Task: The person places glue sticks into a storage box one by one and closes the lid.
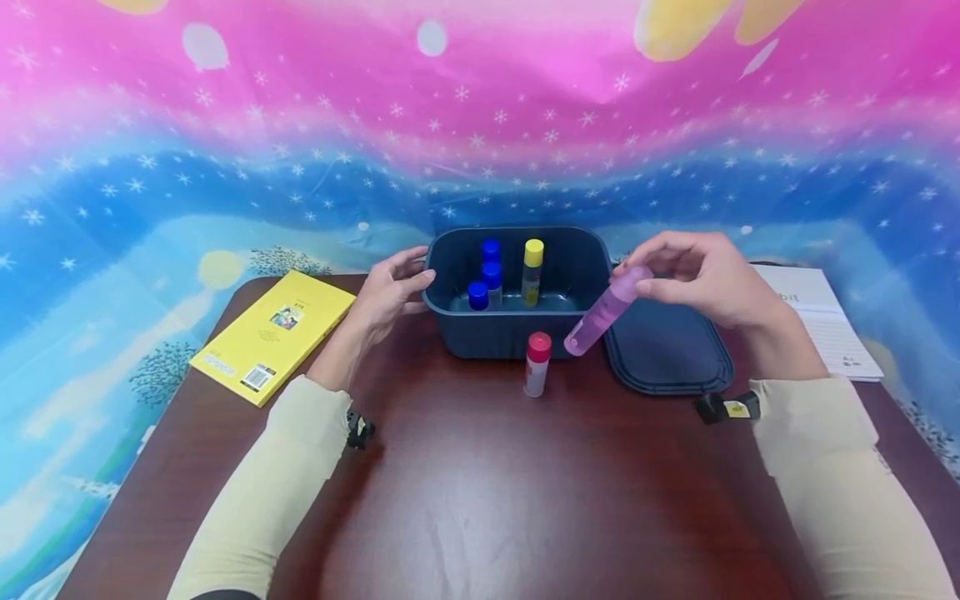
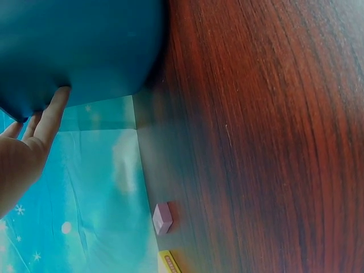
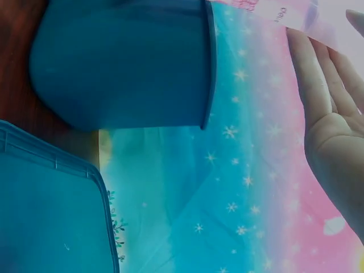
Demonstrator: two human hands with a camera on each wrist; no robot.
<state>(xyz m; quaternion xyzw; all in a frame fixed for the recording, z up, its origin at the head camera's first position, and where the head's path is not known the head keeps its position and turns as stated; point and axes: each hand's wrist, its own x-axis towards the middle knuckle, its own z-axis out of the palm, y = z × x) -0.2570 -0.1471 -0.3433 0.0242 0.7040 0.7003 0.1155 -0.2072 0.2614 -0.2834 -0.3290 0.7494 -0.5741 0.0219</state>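
Note:
A dark blue-grey bin [image 1: 487,333] stands at the back middle of the table. Inside are three small tubes with blue caps [image 1: 478,296] and a clear tube with a yellow cap [image 1: 532,275]. My left hand [image 1: 386,296] lies against the bin's left end, thumb at the rim; the left wrist view shows its fairly straight fingers [image 2: 52,116] touching the outer wall. My right hand [image 1: 705,275] pinches a slim translucent pink bottle [image 1: 600,315] near its upper end, tilted, by the bin's front right corner. In front of the bin stands a white tube with a red cap [image 1: 537,367].
The bin's dark lid [image 1: 667,350] lies flat right of it. White paper with printed lines [image 1: 832,325] is farther right. A yellow book [image 1: 273,337] lies at the left. The left wrist view shows a small pinkish block [image 2: 162,219] near the table edge. A patterned curtain [image 1: 480,125] hangs behind.

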